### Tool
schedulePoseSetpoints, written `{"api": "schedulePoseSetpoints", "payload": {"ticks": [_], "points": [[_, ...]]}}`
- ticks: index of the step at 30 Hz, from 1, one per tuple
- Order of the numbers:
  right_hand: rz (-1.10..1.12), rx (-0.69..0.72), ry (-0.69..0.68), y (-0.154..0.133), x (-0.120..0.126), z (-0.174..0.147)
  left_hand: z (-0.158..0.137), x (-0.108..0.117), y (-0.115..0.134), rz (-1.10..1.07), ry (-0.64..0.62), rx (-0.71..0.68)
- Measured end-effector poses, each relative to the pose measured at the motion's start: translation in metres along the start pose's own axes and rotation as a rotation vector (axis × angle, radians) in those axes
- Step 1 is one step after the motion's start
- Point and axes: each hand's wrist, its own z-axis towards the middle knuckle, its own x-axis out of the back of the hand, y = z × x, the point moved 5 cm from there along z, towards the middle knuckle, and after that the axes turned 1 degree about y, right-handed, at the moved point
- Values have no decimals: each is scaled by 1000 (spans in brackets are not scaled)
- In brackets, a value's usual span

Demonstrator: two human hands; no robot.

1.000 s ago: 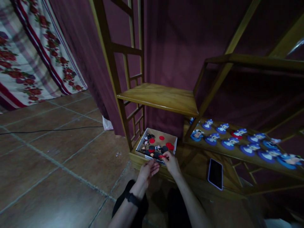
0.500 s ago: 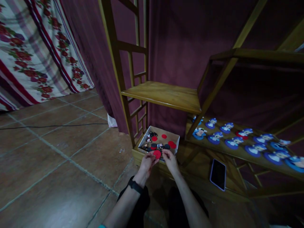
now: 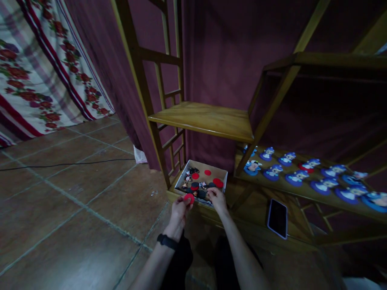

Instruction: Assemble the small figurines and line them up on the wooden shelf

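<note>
Plainly, left hand (image 3: 179, 210) pinches 1 red disc (image 3: 189, 198).

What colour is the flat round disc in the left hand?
Red. The flat round disc in the bare left hand shows best in the head view.

Whether the right hand (image 3: 217, 199) holds anything at the box (image 3: 215, 174) is too small to tell; the rightmost figurine (image 3: 375, 201) is cut off.

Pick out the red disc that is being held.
The red disc pinched in the left hand; the other red discs are inside the box.
</note>
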Motion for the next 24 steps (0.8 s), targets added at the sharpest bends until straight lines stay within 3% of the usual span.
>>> {"api": "schedulePoseSetpoints", "payload": {"ticks": [6, 10, 15, 24], "points": [[-210, 8, 124, 10, 13, 21, 18, -8, 12, -33, 87, -79], [-338, -21, 111, 23, 11, 39, 34, -15, 15, -81, 84, -66], [-401, -45, 72, 34, 3, 61, 55, -7, 15, -109, 142, -11], [-529, 158, -42, 19, -23, 88, 77, -6, 28, -229, 81, 118]]}}
